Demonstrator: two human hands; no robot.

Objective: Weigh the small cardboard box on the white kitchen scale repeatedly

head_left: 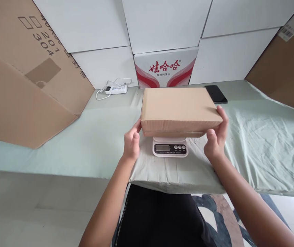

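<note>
A closed brown cardboard box (179, 108) lies flat on top of a small white digital scale (170, 147), covering most of its platform. My left hand (132, 142) is at the box's left end, fingers touching the lower corner. My right hand (216, 135) grips the right end, thumb under and fingers curled over the edge. The scale's display and three buttons face me below the box. The scale stands on a grey plastic mailer bag (172, 173) spread on the table.
A pale green cloth (265, 144) covers the table. A black phone (215, 94) lies behind the box. A white power strip (116, 89) sits at the back left. Large brown cardboard (20, 85) leans at left, another at right (288, 65). White boxes stack behind, one red-printed (166, 70).
</note>
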